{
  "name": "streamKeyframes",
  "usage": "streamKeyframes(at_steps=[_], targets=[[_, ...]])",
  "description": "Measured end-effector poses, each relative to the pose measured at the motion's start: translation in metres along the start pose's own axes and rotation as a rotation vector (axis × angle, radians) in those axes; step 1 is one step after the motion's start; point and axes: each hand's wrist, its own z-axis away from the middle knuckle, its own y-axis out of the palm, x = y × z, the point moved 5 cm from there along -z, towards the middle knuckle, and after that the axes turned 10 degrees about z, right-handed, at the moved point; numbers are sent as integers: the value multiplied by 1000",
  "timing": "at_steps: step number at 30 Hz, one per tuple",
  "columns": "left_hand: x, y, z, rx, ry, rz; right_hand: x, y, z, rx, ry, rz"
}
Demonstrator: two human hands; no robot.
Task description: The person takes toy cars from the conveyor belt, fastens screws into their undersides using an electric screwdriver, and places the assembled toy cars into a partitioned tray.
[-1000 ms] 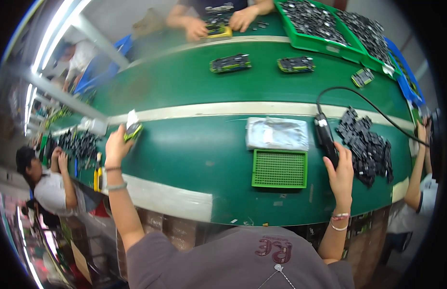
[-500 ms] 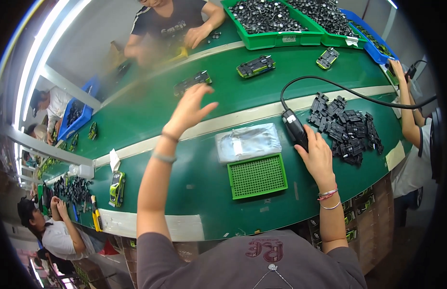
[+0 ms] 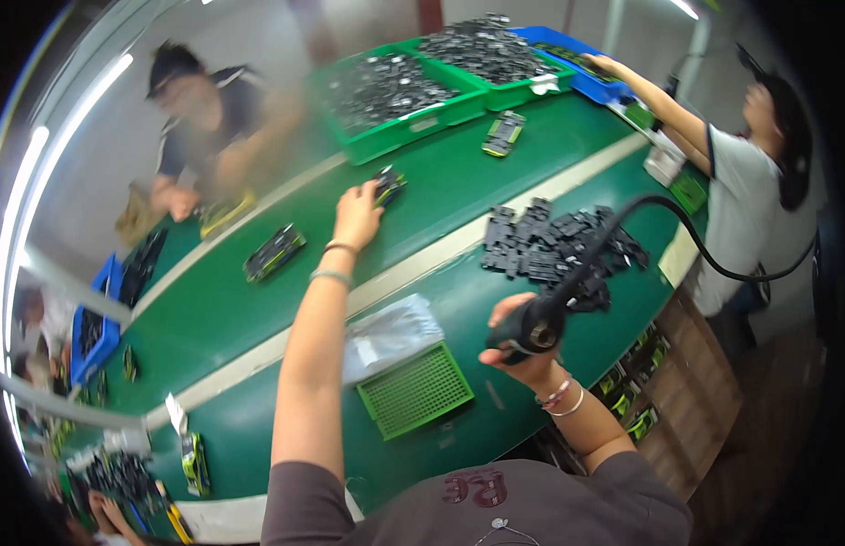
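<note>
My left hand (image 3: pixel 357 218) reaches far over the green bench, its fingers closed around the near end of a black and lime toy car (image 3: pixel 389 185). A corded electric screwdriver (image 3: pixel 530 326), black, is gripped in my right hand (image 3: pixel 532 370) above the near bench. Its cable rises and loops off to the right; the tip is hidden. Left of my left hand, a similar toy car (image 3: pixel 275 252) lies with its dark underside up. A green perforated tray (image 3: pixel 415 391) and a clear plastic bag (image 3: pixel 392 338) lie between my forearms.
Black plastic parts (image 3: pixel 554 246) lie heaped beyond the screwdriver. Green bins (image 3: pixel 413 123) of small dark parts stand at the back, beside a blue bin (image 3: pixel 595 84). Another toy car (image 3: pixel 503 134) lies near them. Co-workers sit across the bench and stand at right.
My left hand has moved past the nearer car and closed on the one farther right. My right hand has lifted the screwdriver. The whole view has turned.
</note>
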Motion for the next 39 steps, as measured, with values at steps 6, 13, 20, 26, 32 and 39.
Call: streamKeyframes(at_steps=[6,13,20,26,32,39], targets=[[-37,-48,51,-45,79,225,-7,-1,-7,-25,202,-128],[-104,-120,144,117,46,302,-19,8,-14,39,304,-316],[-120,-110,196,304,51,281,-17,14,-12,59,393,-428],[-123,-94,206,264,123,179,-18,13,-13,27,353,-481],[-141,-91,201,154,239,39,-21,13,-12,64,347,-457],[-136,-78,197,123,347,-47,-23,14,-10,54,373,-469]])
